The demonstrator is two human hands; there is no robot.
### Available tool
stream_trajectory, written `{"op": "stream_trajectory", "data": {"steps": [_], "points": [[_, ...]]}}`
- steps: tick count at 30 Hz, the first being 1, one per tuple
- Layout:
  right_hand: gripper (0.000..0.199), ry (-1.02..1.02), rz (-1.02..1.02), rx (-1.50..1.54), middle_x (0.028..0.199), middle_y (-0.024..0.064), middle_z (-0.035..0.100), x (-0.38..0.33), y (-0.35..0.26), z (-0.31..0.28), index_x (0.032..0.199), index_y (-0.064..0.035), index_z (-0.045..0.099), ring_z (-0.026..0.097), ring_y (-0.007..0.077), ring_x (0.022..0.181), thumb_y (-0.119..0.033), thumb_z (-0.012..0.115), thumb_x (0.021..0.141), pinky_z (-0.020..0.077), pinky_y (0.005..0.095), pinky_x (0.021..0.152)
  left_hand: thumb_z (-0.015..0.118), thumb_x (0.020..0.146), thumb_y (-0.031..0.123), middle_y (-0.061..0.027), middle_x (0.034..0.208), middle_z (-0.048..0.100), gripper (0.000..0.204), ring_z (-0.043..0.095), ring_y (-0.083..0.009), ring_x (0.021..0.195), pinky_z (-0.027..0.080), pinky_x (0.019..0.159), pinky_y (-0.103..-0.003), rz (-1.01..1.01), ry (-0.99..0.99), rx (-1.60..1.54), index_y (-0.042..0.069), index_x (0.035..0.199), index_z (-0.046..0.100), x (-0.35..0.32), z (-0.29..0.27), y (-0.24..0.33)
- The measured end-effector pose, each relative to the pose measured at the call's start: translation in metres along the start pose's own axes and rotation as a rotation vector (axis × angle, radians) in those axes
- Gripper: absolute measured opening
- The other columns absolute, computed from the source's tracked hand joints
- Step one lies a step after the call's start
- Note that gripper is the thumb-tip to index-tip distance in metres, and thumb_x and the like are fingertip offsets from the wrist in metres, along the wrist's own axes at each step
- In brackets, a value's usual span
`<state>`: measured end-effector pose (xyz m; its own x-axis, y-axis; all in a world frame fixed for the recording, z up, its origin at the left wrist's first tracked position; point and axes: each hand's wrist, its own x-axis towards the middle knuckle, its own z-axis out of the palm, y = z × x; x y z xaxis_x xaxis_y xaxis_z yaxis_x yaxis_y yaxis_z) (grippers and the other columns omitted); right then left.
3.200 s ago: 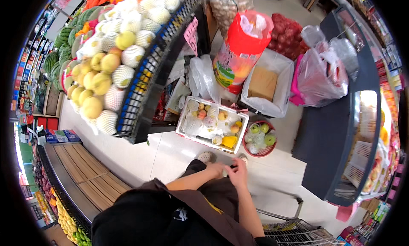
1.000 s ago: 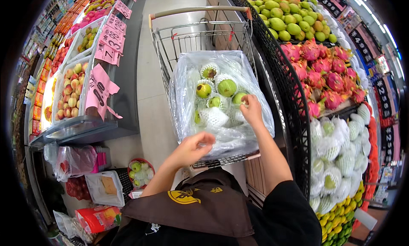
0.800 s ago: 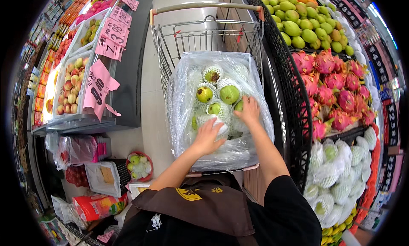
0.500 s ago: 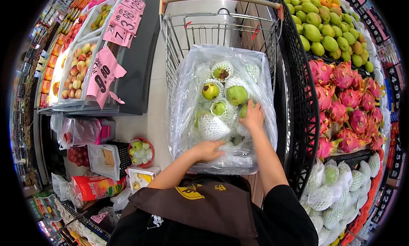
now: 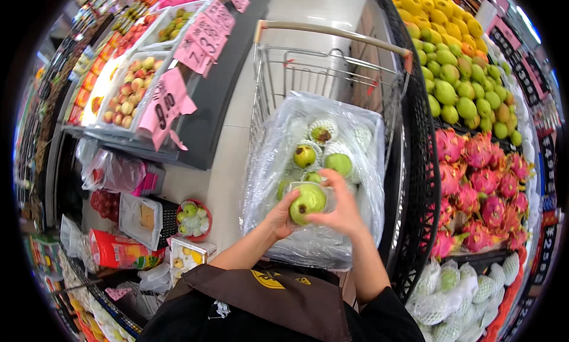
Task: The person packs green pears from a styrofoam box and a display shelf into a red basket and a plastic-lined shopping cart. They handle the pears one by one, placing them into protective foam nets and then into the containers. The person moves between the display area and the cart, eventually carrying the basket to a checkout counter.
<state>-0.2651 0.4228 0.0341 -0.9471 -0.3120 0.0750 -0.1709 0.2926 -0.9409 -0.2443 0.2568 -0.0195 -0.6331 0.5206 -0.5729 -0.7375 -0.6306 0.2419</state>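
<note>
Here, above the plastic-lined box [image 5: 320,247], the left hand [image 5: 278,219] has the green fruit [image 5: 307,204] in its grip; right hand [image 5: 339,209] curls wide alongside: handling step, probably, next calling for gentle steadiness.

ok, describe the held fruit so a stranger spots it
Find the metal shopping cart, then the plastic-lined box in it. Over the box's near half, between left hand and right hand, is a green fruit with a brown patch. It alone is held up; neighbouring fruits lie in the box.
</note>
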Motion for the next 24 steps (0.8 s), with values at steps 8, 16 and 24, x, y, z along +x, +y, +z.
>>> {"op": "stream_trajectory", "data": {"steps": [8,16,24], "points": [[0.077,0.396,0.016,-0.715,0.122,0.0161,0.046,0.058,0.204,-0.008,0.121,-0.0039,0.044,0.040,0.0333,0.114,-0.033,0.076,0.057,0.0337,0.0436,0.094,0.063,0.074,0.050,-0.0057,0.115,0.055,0.059,0.054,-0.0178,0.104,0.044,0.090,-0.036,0.292,0.004,-0.180,0.013,0.119,0.050,-0.056,-0.019,0.020],[0.069,0.164,0.112,-0.684,0.105,0.0255,0.056,0.032,0.056,0.025,0.117,0.0028,0.045,0.053,0.0393,0.098,-0.022,0.075,0.060,0.0423,0.0424,0.086,0.063,0.077,0.042,-0.0060,0.122,0.051,0.057,0.049,-0.0200,0.111,0.037,0.098,-0.040,0.714,-0.062,-0.465,0.012,0.123,0.046,-0.160,-0.062,0.047],[0.073,0.427,-0.098,-1.097,0.085,0.0239,0.058,0.038,0.132,0.023,0.106,0.0015,0.052,0.058,0.0403,0.073,-0.040,0.078,0.052,0.0483,0.0487,0.066,0.061,0.080,0.038,-0.0051,0.121,0.051,0.052,0.049,-0.0184,0.111,0.040,0.096,-0.037,1.112,0.169,-0.599,0.011,0.122,0.045,-0.254,-0.161,0.022]]}}
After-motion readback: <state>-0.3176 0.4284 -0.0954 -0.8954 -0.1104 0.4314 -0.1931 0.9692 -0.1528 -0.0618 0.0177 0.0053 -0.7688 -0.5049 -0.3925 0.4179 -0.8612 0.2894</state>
